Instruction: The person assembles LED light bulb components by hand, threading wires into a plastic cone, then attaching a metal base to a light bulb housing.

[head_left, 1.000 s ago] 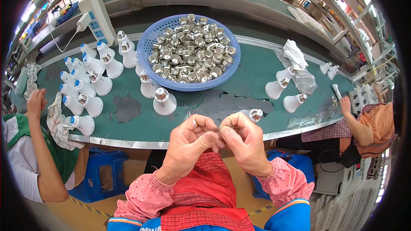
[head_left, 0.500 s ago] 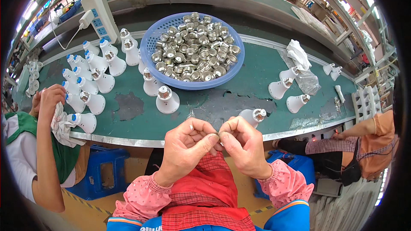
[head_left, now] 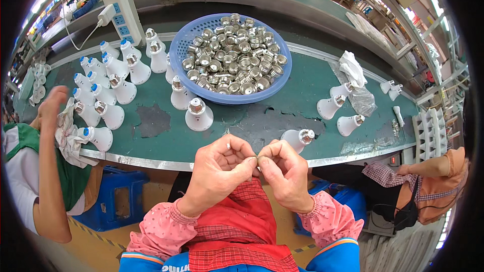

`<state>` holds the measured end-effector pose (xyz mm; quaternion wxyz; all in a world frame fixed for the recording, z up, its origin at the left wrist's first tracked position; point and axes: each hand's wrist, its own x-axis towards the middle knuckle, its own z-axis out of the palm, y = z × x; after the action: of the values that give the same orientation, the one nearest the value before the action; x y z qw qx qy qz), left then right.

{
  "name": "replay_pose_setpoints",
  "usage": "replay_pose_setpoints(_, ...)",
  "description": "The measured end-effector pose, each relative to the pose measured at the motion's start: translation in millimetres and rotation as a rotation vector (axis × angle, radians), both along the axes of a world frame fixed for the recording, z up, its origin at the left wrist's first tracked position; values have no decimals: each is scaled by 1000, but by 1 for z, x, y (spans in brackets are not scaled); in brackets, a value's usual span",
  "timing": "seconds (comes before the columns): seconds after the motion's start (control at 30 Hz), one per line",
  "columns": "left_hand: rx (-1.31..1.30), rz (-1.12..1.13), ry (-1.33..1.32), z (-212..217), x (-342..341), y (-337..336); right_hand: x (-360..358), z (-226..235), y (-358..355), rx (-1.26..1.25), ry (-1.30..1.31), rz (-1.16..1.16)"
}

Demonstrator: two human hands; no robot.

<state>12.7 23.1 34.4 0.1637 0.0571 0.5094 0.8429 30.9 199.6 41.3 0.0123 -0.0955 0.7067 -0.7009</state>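
My left hand (head_left: 217, 177) and my right hand (head_left: 285, 175) meet fingertip to fingertip over my lap, just in front of the bench edge. Each pinches thumb against forefinger; whatever lies between them is too small to make out. A tiny white bit (head_left: 228, 146) shows on a left finger. Just beyond my right fingers, a white bulb housing with a metal screw cap (head_left: 296, 139) leans on the green bench (head_left: 227, 121). Another capped bulb housing (head_left: 199, 117) stands upright beyond my left hand. Behind them sits a blue basket (head_left: 229, 97) heaped with metal screw caps (head_left: 237, 55).
Several bulb housings (head_left: 122, 90) crowd the left side, some blue-tipped. More lie at right (head_left: 330, 107) beside a plastic bag (head_left: 363, 100) and white cloth (head_left: 352, 68). A power strip (head_left: 121, 12) rises at back left. Co-workers' arms (head_left: 50, 171) show at both sides.
My view has shifted slightly. My two hands keep the same fingertip pinch. The left co-worker's hand has lifted and is blurred; the right co-worker's arm has shifted a little.
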Motion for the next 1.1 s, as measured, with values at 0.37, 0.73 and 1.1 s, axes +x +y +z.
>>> replay_pose_setpoints(0.37,-671,533,938,-13,3,13,-10,8,-5,-292,-367,-18)
replay_pose_setpoints(0.73,-746,550,1100,-17,-2,6,-10,11,-12,-132,-286,-33)
replay_pose_setpoints(1.1,-786,645,1224,-23,-1,0,-7,10,-20,-93,-251,-54)
